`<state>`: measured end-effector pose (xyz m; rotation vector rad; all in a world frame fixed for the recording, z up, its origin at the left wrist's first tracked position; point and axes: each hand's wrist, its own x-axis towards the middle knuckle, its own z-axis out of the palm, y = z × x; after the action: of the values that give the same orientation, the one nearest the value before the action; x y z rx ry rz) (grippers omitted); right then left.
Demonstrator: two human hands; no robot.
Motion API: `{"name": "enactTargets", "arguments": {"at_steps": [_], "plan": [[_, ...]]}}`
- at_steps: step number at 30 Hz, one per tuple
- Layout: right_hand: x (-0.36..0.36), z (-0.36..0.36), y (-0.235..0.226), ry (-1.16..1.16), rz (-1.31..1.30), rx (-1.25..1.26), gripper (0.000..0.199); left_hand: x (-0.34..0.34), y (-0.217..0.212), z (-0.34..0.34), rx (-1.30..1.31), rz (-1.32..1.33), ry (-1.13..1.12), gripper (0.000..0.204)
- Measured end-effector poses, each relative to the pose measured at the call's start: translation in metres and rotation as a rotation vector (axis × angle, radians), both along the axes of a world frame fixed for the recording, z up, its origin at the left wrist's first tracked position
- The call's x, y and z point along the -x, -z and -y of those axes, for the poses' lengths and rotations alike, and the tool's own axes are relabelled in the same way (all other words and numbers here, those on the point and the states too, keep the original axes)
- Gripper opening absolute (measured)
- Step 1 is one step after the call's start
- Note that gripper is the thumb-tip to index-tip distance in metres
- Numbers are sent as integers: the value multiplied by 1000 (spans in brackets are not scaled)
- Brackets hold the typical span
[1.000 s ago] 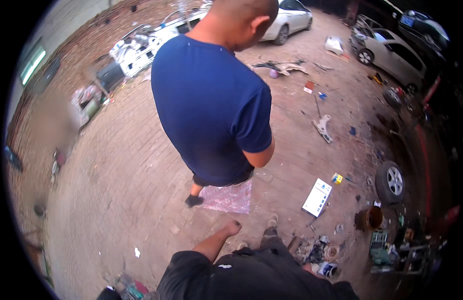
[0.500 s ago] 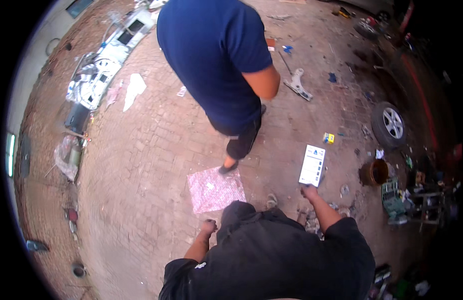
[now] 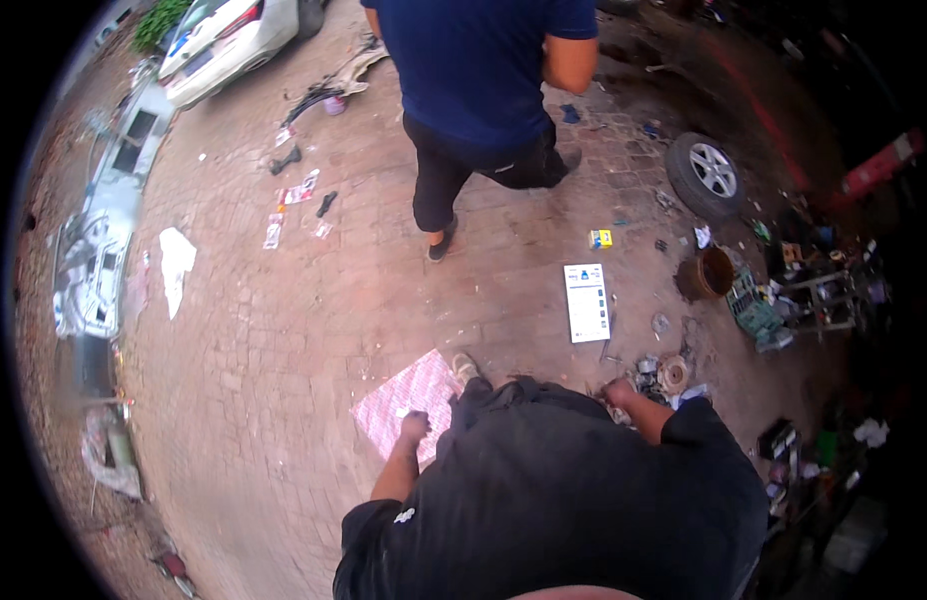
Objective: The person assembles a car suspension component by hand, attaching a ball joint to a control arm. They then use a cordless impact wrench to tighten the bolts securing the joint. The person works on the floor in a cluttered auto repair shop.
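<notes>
My left hand (image 3: 415, 427) hangs with its fingers curled in a loose fist, and nothing shows in it. In the picture it overlaps a pink-and-white patterned sheet (image 3: 378, 408) lying on the brick floor; whether they touch is hard to tell, but the hand appears well above it. My right hand (image 3: 617, 391), also curled and seemingly holding nothing, is beside my body. Small metal parts and a round brownish ring (image 3: 672, 374) lie on the ground near it. A flat white printed box (image 3: 586, 304) rests on the floor ahead of that hand, apart from it.
A person in a navy shirt (image 3: 483, 75) walks ahead. To the right are a car wheel (image 3: 705, 175), a rusty bucket (image 3: 705, 273), a small yellow box (image 3: 600, 238) and a green tool case (image 3: 753, 308). A white car (image 3: 245, 48) and torn packaging (image 3: 300, 190) are at the left.
My view has turned right and I have stepped forward. My right hand has drawn back from beside the white box, which stays on the floor. The other person has moved farther ahead.
</notes>
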<state>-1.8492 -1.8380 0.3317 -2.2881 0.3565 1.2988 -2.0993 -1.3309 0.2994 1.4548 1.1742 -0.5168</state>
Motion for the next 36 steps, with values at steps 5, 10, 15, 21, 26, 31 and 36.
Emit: {"name": "enactTargets", "arguments": {"at_steps": [5,10,15,21,26,31,36], "plan": [[18,-53,-37,-1,183,-10,41,-60,22,-94,-55,47,45,27],[12,-64,-25,28,261,18,42,-131,-2,-112,-106,80,88,30],[-9,-93,-52,125,245,-13,38,-150,6,-103,-44,66,111,30],[-75,-121,-38,205,104,-110,35,-154,25,-75,5,61,177,26],[-169,-153,0,239,106,-192,30,-157,8,-109,-334,52,800,42],[-246,-190,36,-24,569,-189,32,-246,-75,-107,-159,-185,330,36],[-302,-279,-72,-272,338,-471,35,-334,-159,-92,-6,187,57,29]]}}
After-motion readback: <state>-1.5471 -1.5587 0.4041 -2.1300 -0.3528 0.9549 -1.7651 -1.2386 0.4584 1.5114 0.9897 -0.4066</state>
